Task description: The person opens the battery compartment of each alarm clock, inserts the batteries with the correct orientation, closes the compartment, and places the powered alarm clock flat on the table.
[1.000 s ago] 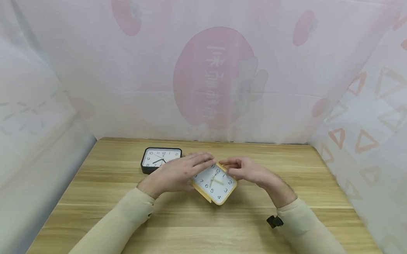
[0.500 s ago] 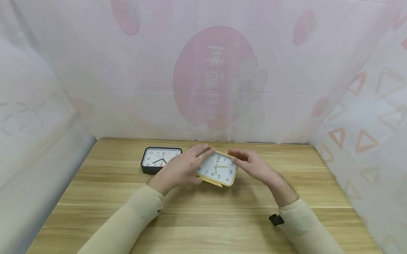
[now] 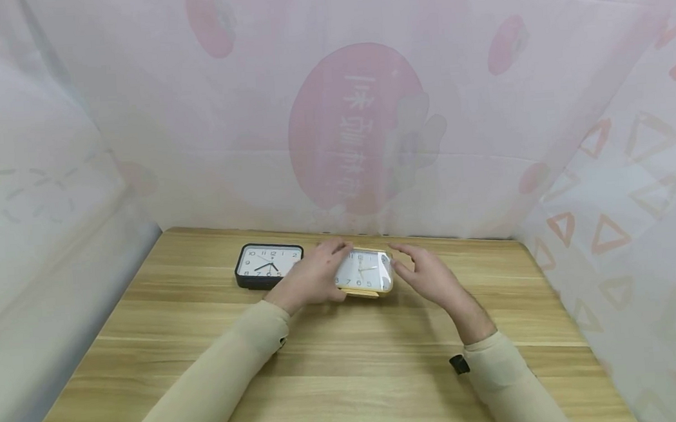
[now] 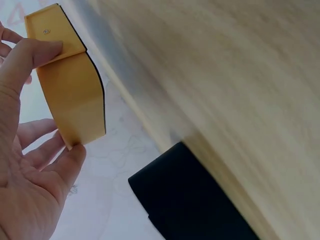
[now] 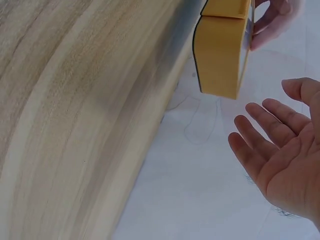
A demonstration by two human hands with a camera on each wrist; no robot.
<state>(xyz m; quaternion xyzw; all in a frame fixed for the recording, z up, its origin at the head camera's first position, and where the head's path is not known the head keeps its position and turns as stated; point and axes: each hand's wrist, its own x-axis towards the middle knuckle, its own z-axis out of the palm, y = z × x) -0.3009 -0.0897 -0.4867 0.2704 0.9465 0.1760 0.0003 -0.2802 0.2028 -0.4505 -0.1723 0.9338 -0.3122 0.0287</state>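
Note:
My left hand (image 3: 319, 273) grips the left end of a yellow desk clock (image 3: 366, 272), thumb along its lower side and fingers at the upper edge. The clock's white dial faces up toward the head camera, with glare at its right end. In the left wrist view its yellow side (image 4: 75, 100) shows between thumb and fingers. My right hand (image 3: 429, 276) is beside the clock's right end with fingers spread; in the right wrist view a gap separates this hand (image 5: 287, 155) from the clock (image 5: 217, 55). Left of my left hand lies a black-framed clock (image 3: 268, 262), dial up.
A wood-grain table (image 3: 336, 379) spans the lower part of the head view. Behind it hangs a pale pink printed curtain (image 3: 240, 126), with white sheets on both sides. The black clock (image 4: 185, 195) is close below my left hand in the left wrist view.
The yellow clock has turned counterclockwise from a diagonal to nearly level and moved toward the table's back. My right fingers have come off its right edge. The black clock stays put.

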